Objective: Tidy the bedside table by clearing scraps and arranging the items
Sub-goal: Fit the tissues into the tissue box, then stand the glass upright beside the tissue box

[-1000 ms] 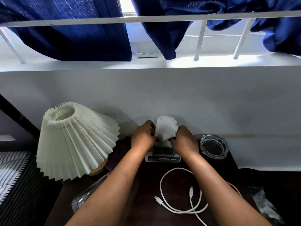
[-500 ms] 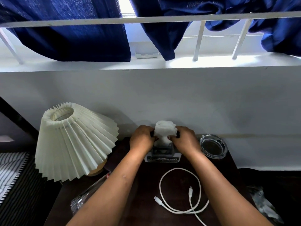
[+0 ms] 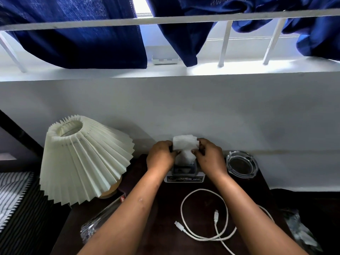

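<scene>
Both bare forearms extend forward from the lower edge of the view and converge toward the far middle. The left hand [image 3: 161,155] is curled, knuckles up, its fingers closed on the left edge of a folded white tissue [image 3: 185,146]. The right hand [image 3: 209,157] mirrors it, thumb and fingertips pinching the right edge. The two hands are level, near each other, wrists straight.

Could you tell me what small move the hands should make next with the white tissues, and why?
Probably press the folded white tissue stack down into the dark tissue holder. The left hand and right hand pinch its sides, and most of it stands above the holder's rim, so it is not yet seated.
</scene>
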Tool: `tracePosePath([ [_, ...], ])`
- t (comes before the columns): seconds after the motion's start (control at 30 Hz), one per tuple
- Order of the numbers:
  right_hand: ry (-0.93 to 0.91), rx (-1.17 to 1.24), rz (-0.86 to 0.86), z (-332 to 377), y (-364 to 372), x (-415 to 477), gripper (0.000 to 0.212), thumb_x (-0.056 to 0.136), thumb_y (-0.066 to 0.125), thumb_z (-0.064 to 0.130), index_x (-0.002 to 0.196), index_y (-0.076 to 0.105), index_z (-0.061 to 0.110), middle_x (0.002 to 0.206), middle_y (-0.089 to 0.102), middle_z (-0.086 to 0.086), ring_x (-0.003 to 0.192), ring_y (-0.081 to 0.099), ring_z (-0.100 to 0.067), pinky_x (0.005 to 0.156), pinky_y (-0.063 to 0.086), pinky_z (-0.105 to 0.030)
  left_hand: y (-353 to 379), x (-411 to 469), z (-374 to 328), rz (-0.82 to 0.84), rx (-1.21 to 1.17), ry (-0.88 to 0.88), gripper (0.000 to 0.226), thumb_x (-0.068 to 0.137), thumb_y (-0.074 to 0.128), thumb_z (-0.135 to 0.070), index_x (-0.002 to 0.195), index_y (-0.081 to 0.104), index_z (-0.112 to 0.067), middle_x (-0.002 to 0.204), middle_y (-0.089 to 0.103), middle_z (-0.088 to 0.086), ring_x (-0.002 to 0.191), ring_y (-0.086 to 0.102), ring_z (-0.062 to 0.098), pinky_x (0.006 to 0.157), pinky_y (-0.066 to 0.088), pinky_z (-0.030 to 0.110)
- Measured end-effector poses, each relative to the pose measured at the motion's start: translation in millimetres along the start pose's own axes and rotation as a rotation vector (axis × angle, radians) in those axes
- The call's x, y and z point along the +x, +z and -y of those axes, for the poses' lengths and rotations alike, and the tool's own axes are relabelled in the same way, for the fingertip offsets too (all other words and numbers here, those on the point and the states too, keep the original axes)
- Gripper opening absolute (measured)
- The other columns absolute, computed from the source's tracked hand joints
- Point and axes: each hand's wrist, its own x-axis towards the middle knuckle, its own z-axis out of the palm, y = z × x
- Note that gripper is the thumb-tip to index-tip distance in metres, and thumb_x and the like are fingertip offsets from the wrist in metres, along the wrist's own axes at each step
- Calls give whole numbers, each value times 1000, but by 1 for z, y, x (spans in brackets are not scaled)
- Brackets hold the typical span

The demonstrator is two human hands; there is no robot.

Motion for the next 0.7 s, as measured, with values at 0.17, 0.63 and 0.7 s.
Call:
tracePosePath([
  [0.17, -30, -48, -28, -3, 7, -1, 22, 86, 60, 19, 106, 65, 19, 98, 73, -8, 93, 66, -27, 72, 46, -29, 0, -1, -5, -5, 30, -63, 32, 81, 67, -32, 104, 66, -10, 110, 67, 13, 102, 62, 32, 73, 47, 33],
  [0.63, 73, 356, -73, 38, -8, -51, 40, 81, 67, 13, 119, 57, 15, 99, 66, -1, 87, 61, -14, 74, 44, -18, -31, -83, 19, -121, -206, -50, 26, 69, 76, -22, 92, 64, -22, 95, 68, -2, 86, 62, 19, 76, 48, 29],
  [0.7, 81, 451, -64, 50, 1, -77, 35, 81, 66, 12, 116, 59, 15, 95, 67, -2, 86, 62, -14, 76, 46, -19, -35, -116, 35, -156, -243, -117, 25, 69, 75, -21, 92, 64, -24, 94, 68, -2, 84, 62, 19, 76, 47, 29],
])
